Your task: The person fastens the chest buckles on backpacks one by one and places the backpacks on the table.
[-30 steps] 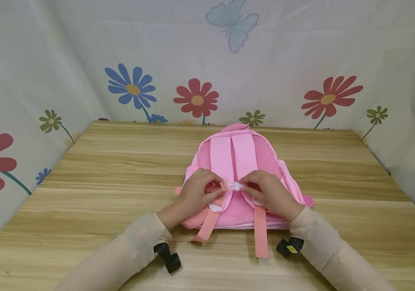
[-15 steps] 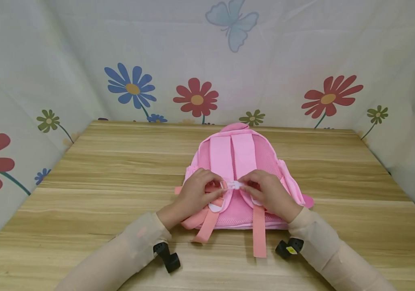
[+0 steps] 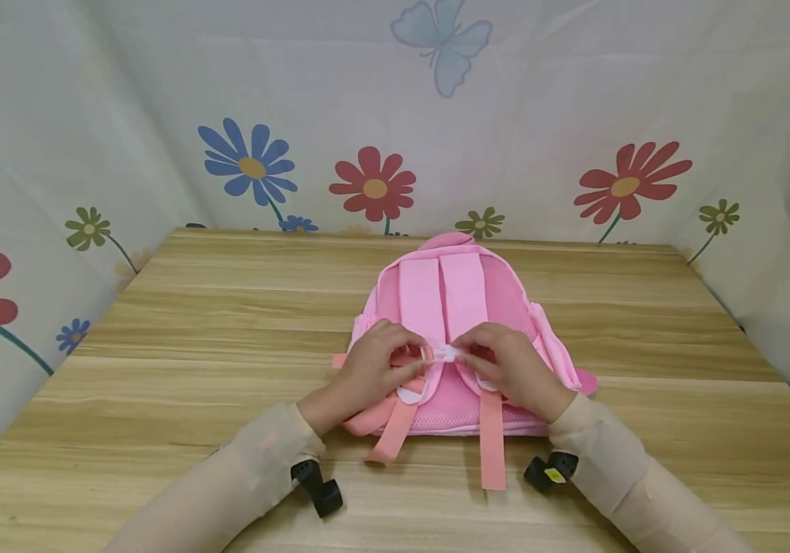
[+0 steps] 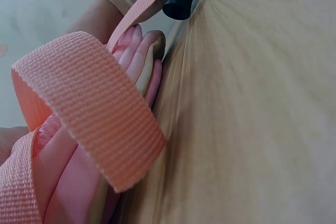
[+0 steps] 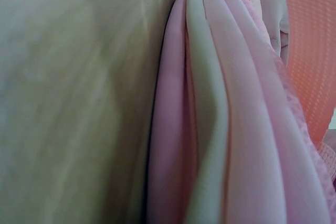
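Note:
A pink backpack (image 3: 460, 407) lies on the table with its straps facing up. Over its middle is a white plastic side-release buckle (image 3: 445, 353), its two halves meeting between my hands. My left hand (image 3: 376, 367) pinches the left half, where a coral strap passes through, between thumb and fingers. From the other side my right hand (image 3: 516, 367) pinches the right half. Whether the halves are fully locked, I cannot tell. In the left wrist view a looped coral strap end (image 4: 94, 103) fills the near side. The right wrist view has the layered bottom edge of the backpack (image 5: 247, 108).
The wood-grain table (image 3: 194, 322) spreads around the backpack. Two coral strap tails, one on the left (image 3: 395, 434) and one on the right (image 3: 492, 445), hang past its lower edge. A floral curtain (image 3: 526, 100) borders the table's back and sides.
The two buckle halves have come closer together, and the prongs show less between them. My right hand has shifted slightly left, along with the right strap tail. My left hand stays almost still.

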`<state>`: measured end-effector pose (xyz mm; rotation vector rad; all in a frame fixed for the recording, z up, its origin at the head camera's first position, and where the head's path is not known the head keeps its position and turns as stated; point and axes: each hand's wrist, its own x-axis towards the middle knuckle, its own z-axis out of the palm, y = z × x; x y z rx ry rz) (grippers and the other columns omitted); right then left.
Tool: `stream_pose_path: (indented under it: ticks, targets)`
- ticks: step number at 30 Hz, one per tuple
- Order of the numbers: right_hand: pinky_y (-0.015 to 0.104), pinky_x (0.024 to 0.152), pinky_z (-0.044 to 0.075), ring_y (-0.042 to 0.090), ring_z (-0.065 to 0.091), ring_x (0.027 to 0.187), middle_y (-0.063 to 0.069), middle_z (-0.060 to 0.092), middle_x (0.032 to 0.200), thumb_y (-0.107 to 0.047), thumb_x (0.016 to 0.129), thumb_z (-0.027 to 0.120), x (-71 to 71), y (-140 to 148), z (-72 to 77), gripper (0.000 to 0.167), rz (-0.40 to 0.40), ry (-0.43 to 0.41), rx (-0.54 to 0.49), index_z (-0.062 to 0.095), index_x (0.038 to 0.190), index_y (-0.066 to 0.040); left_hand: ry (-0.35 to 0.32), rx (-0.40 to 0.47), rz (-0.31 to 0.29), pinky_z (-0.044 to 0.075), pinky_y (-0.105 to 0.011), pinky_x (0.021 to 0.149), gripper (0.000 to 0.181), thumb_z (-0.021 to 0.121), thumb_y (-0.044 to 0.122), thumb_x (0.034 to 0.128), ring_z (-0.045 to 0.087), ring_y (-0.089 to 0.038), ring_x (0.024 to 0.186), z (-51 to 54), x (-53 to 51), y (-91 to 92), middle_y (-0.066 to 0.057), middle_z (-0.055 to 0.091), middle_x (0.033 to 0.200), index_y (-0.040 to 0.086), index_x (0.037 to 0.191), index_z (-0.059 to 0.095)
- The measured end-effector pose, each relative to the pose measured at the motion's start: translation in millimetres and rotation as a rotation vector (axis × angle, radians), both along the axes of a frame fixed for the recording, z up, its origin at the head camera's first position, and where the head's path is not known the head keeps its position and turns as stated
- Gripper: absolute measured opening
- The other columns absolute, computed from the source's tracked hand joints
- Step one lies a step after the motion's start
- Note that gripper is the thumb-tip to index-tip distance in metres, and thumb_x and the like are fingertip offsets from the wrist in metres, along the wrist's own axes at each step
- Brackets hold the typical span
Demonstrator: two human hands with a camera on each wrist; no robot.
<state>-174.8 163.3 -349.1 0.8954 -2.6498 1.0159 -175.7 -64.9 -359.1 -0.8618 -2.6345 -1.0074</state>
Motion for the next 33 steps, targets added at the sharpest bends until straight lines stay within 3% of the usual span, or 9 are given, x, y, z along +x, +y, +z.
stream_pose_path:
  ticks: [9,14,23,33]
  targets:
    - [0.03,0.077,0.052,0.012,0.058,0.083,0.002,0.068,0.091,-0.006,0.083,0.072,1.8,-1.9,1.4,0.019,0.017,0.007,0.021,0.071,0.102,-0.007,0.03,-0.022,-0.009,0.042,-0.024,0.071,0.017,0.073,0.023,0.0842,0.05,-0.013,0.084,-0.4,-0.5,0.4,0.002,0.067,0.088,0.014,0.099,0.07]
    - [0.033,0.081,0.054,0.013,0.059,0.087,0.002,0.068,0.098,-0.008,0.083,0.073,3.1,-0.6,5.4,0.026,0.018,-0.04,0.057,0.069,0.108,-0.007,0.028,-0.015,-0.013,0.042,-0.024,0.072,0.016,0.073,0.023,0.0844,0.05,-0.013,0.084,-1.7,-0.7,0.6,0.002,0.066,0.089,0.014,0.098,0.069]
    - [0.039,0.085,0.051,0.018,0.061,0.091,0.003,0.07,0.095,-0.011,0.085,0.071,0.6,-2.5,7.7,0.022,0.007,0.005,0.198,0.07,0.107,-0.007,0.084,0.02,-0.013,0.044,-0.026,0.072,0.018,0.074,0.019,0.0837,0.053,-0.015,0.085,-2.1,0.5,0.7,0.0,0.067,0.09,0.011,0.099,0.069]
    - [0.039,0.084,0.053,0.017,0.063,0.091,0.003,0.072,0.097,-0.011,0.085,0.071,1.0,-1.8,5.2,0.023,0.0,-0.005,0.192,0.071,0.108,-0.008,0.088,0.015,-0.02,0.044,-0.026,0.073,0.019,0.074,0.021,0.0834,0.052,-0.014,0.085,-5.3,-0.3,-0.7,0.001,0.067,0.09,0.012,0.1,0.07]
